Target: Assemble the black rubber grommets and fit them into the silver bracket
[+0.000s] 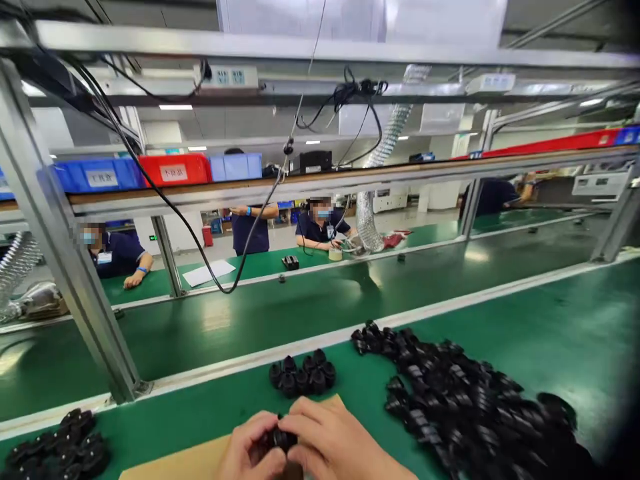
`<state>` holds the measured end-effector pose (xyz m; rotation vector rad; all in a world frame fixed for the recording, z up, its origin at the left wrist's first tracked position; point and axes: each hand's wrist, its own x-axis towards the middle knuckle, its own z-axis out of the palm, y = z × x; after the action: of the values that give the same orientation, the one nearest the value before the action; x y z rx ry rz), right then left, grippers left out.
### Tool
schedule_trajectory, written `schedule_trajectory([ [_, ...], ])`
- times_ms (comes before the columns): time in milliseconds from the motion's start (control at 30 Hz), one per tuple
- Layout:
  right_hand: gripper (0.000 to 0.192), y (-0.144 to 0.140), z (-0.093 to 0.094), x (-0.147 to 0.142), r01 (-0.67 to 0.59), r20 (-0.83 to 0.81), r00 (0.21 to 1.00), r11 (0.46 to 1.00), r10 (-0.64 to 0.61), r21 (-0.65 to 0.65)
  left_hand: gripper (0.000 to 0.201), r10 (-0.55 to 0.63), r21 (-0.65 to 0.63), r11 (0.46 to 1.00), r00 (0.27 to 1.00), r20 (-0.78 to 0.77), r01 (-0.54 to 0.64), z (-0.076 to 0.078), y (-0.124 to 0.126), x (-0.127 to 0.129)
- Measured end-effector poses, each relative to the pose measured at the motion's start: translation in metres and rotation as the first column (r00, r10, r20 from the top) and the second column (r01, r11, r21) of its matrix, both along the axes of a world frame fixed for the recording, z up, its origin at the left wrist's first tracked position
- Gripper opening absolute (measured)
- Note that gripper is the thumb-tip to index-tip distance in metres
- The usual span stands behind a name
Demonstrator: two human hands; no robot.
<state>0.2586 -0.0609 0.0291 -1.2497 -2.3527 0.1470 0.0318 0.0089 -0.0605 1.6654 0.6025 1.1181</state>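
At the bottom middle, my left hand (253,447) and my right hand (330,437) come together around a small black part (284,438). Fingers of both hands are closed on it and cover most of its shape. Beneath them lies a piece of tan cardboard (180,461) on the green bench top (200,410). Just beyond my hands stands a group of black round parts (303,377), set upright close together. A large heap of black ribbed parts (450,393) spreads to the right. More black parts (60,447) are gathered at the lower left.
A green conveyor belt (225,327) runs behind the bench, past a metal post (80,233). A shelf above holds blue bins (100,175) and a red bin (175,171). A black cable (200,250) hangs low. Several people work across the line, including one person (320,227).
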Motion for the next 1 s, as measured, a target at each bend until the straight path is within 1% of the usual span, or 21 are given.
schedule_trajectory([
  [67,0.031,-0.005,0.010,0.000,-0.008,-0.076,0.997,0.996,0.001,-0.094,0.055,-0.025,-0.017,1.000,1.000,0.004,0.025,0.008,-0.007,-0.004],
  [133,0.027,-0.005,0.017,0.000,-0.023,-0.123,0.992,0.991,0.006,-0.135,0.048,-0.044,-0.043,0.998,0.999,0.011,0.044,0.017,-0.011,-0.005],
  [233,0.027,-0.003,0.018,-0.001,-0.033,-0.156,0.988,0.990,0.011,-0.140,0.042,-0.048,-0.072,0.996,0.999,-0.001,0.048,0.029,-0.017,-0.004],
  [300,0.029,-0.004,0.015,-0.001,-0.033,-0.164,0.986,0.991,0.011,-0.131,0.042,-0.039,-0.084,0.996,0.999,-0.015,0.037,0.032,-0.019,-0.002],
  [367,0.029,-0.005,0.013,-0.002,-0.026,-0.159,0.987,0.993,0.007,-0.118,0.044,-0.022,-0.087,0.996,1.000,-0.003,0.021,0.032,-0.019,-0.002],
  [433,0.030,-0.005,0.012,-0.003,-0.024,-0.150,0.989,0.994,0.007,-0.111,0.047,-0.016,-0.083,0.996,1.000,0.017,0.017,0.027,-0.018,-0.002],
  [533,0.033,-0.003,0.010,-0.003,-0.030,-0.147,0.989,0.994,0.014,-0.107,0.049,-0.028,-0.059,0.998,0.999,0.035,0.030,0.019,-0.013,-0.003],
  [633,0.035,0.000,0.006,-0.001,-0.049,-0.154,0.987,0.995,0.036,-0.082,0.049,-0.039,-0.034,0.999,0.999,0.038,0.040,0.016,-0.009,-0.002],
  [700,0.033,0.001,0.004,-0.001,-0.074,-0.164,0.984,0.996,0.065,-0.045,0.050,-0.037,-0.043,0.998,0.999,0.028,0.038,0.019,-0.009,-0.002],
  [833,0.034,0.002,0.002,-0.001,-0.103,-0.173,0.979,0.995,0.104,0.013,0.051,-0.011,-0.104,0.994,1.000,0.025,0.013,0.031,-0.014,0.000],
  [900,0.033,0.001,0.001,-0.002,-0.077,-0.162,0.984,0.997,0.076,0.002,0.048,-0.007,-0.123,0.992,0.999,0.041,0.012,0.035,-0.017,0.000],
  [1000,0.032,0.001,-0.001,-0.004,-0.012,-0.174,0.985,0.999,0.003,-0.051,0.042,-0.015,-0.110,0.994,0.999,0.047,0.020,0.038,-0.020,0.000],
])
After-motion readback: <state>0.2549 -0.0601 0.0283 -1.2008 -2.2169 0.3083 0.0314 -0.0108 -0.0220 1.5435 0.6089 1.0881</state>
